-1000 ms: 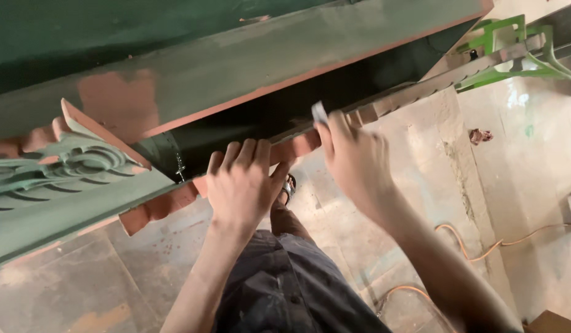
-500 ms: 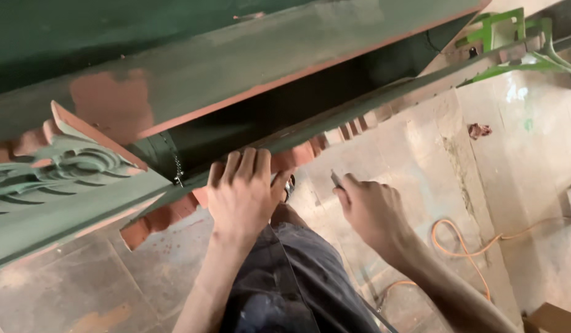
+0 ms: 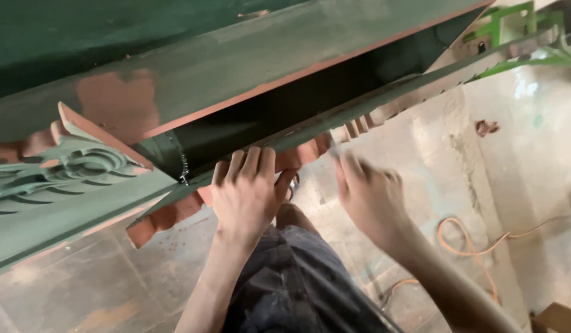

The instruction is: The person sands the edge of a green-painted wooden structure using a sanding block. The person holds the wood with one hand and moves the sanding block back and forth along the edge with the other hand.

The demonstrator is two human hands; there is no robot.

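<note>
Matt green-painted metal frame (image 3: pixel 248 68), rust-red patches

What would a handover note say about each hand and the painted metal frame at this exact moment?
Left hand: flat, fingers spread, pressed on the lower rail of the green frame.
Right hand: just below the rail to the right, blurred; whether it holds anything cannot be told.
Done: most of the frame is green.
Left: red-brown patches show on the upper beam, the scroll ornament and the rail's notched underside.
Orange cable lies on the floor.
</note>
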